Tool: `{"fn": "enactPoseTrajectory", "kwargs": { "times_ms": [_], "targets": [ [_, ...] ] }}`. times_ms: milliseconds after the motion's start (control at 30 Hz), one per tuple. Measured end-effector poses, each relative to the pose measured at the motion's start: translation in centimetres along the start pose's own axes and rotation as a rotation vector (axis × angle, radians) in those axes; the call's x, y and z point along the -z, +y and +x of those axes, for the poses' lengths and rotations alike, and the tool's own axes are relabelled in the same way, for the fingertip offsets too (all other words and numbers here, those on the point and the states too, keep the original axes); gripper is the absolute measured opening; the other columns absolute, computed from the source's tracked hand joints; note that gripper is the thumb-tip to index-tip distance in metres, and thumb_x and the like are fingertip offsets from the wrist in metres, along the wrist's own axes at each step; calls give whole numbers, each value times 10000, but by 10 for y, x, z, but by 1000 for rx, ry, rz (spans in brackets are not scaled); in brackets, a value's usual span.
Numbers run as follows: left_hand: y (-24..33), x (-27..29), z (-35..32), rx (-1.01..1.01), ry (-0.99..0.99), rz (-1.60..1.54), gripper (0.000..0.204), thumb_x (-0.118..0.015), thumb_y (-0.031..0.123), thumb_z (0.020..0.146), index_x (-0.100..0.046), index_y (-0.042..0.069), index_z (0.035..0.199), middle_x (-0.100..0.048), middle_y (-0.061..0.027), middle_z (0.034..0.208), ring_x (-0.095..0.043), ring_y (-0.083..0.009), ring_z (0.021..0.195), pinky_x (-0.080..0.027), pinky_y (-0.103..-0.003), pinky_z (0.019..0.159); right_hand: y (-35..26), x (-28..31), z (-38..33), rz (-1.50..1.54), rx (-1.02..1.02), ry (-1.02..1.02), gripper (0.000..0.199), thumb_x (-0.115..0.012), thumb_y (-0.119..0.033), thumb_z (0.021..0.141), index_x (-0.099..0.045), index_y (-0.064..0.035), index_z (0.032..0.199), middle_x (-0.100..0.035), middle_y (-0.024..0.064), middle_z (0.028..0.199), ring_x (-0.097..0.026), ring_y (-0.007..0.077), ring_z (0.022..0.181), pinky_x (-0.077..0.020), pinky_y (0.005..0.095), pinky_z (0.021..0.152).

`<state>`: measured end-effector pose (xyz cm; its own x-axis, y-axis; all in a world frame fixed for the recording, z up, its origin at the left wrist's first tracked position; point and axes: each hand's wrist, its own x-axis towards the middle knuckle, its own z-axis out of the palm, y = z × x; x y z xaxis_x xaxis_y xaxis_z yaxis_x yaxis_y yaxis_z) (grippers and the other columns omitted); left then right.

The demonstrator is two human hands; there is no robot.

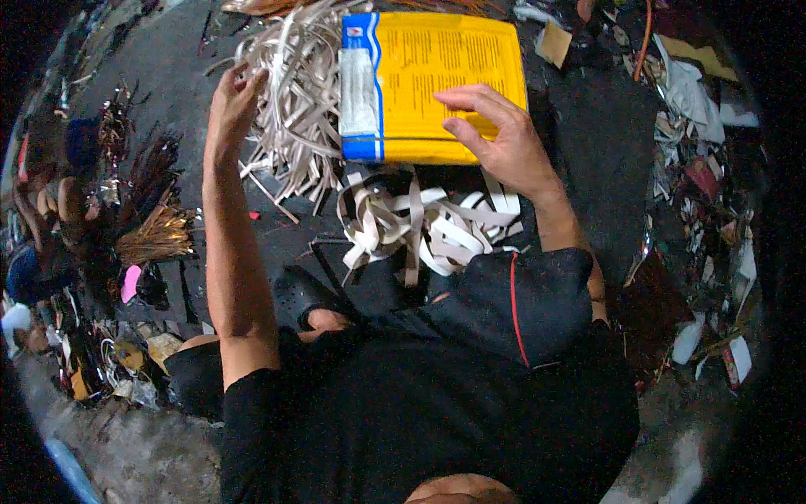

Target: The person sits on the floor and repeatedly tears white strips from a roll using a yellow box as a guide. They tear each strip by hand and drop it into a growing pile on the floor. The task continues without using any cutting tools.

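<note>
A pile of long, pale grey flat strips (294,101) lies tangled on the dark ground at the far middle. At its left edge is my left hand (235,109), fingers bent and somewhat apart, with nothing clearly held; whether it touches a strip is hard to see. A yellow and blue rectangular package (420,67) lies against the pile's right side. Over its near right part hovers my right hand (499,139), open, thumb apart from the stretched fingers. Nearer to me, a looser heap of wider whitish strips (428,223) lies below the package.
Bundles of brownish strands (155,235) and a pink piece (130,284) lie at the left. Mixed scraps and plastic bits (705,181) line the right side. More debris (126,361) is at the lower left. My sandalled foot (326,319) is near the white strips.
</note>
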<state>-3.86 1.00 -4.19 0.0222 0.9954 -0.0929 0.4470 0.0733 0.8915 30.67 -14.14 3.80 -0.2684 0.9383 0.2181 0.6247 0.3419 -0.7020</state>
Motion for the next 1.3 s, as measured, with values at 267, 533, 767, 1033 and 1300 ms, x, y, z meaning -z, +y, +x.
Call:
{"fn": "enactPoseTrajectory", "kwargs": {
  "times_ms": [267, 533, 767, 1033, 1300],
  "targets": [
    [10, -37, -43, 113, -431, -87, 330, -563, 356, 932, -666, 58, 1029, -635, -9, 802, -553, -81, 701, -394, -227, 613, 10, -8, -62, 284, -94, -433, 148, -660, -134, 851, -679, -23, 947, -675, 101, 913, -647, 224, 850, -498, 323, 755],
    [82, -21, -67, 39, -699, -91, 258, -522, 270, 951, -661, 56, 981, -634, -8, 729, -575, -74, 637, -396, -209, 539, 66, -113, -106, -219, -323, -229, 327, -675, -324, 845, -631, -15, 744, -640, 178, 724, -619, 360, 616, -472, 412, 548],
    [29, -141, -126, -254, -1317, 756, 363, -523, 329, 922, -625, 23, 1086, -672, -222, 935, -674, -292, 790, -548, -367, 682, 134, -178, -125, -351, -228, -41, 316, -646, -294, 802, -613, 7, 712, -629, 232, 743, -616, 429, 687, -462, 496, 606],
    [-40, -174, -163, -167, -1062, 767, 593, -454, 492, 906, -631, -58, 1039, -636, -286, 1014, -627, -398, 976, -500, -466, 847, 101, -144, -96, -148, -675, -302, 602, -575, -547, 811, -693, 43, 816, -638, 314, 848, -642, 452, 829, -491, 497, 814],
    [-26, -170, -156, -20, -1003, 720, 496, -596, 449, 841, -650, -19, 995, -641, -257, 1021, -613, -407, 990, -507, -475, 836, 108, -160, -103, -63, -597, -436, 419, -636, -418, 790, -653, -12, 892, -659, 148, 792, -635, 299, 716, -499, 404, 688]
  ]
}}
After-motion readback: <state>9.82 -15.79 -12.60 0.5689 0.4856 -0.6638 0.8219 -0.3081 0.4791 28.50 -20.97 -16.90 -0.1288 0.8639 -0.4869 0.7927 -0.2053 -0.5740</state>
